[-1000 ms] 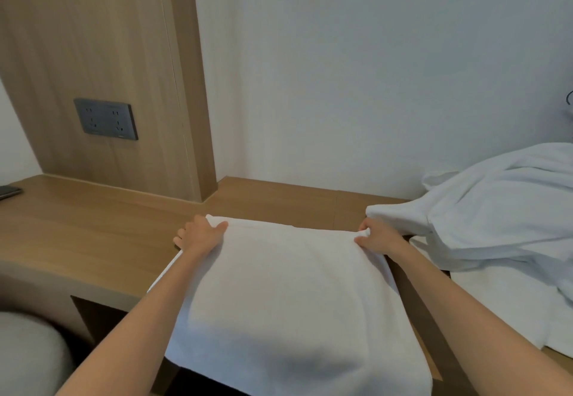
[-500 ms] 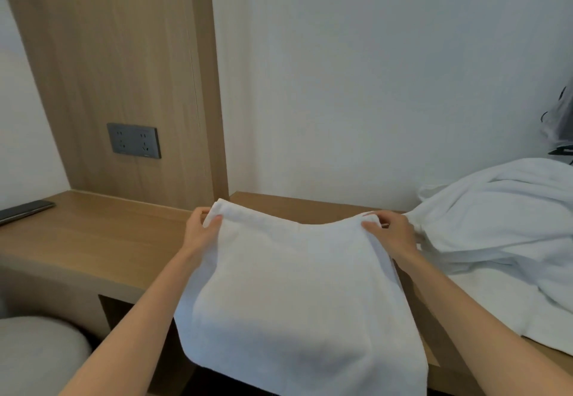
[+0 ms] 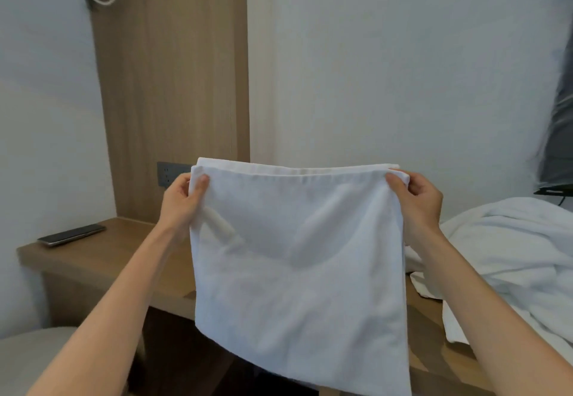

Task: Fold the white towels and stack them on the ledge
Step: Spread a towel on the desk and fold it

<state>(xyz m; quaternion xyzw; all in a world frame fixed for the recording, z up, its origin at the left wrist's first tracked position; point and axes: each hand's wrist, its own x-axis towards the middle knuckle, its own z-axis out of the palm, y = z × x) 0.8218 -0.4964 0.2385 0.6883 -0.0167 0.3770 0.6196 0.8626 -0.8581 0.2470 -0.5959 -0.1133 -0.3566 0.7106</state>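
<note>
White terry cloth is hanging in mid-air before the person. A folded towel (image 3: pixel 297 256), doubled along its top edge, is being held up over the wooden ledge (image 3: pixel 102 259), hiding part of it. The left hand (image 3: pixel 183 200) is pinching the upper left corner, thumb on the near face and fingers curled behind; the right hand (image 3: pixel 415 200) is gripping the upper right corner likewise. The towel's lower edge is dangling below the ledge's front. To the right, a rumpled heap of white towels (image 3: pixel 511 247) is lying on the ledge. At the left end a dark phone (image 3: pixel 72 235) is lying flat, well apart from the towel. A grey socket plate (image 3: pixel 167 172) is peeking out behind the left hand, on the wood panel (image 3: pixel 173 85).
</note>
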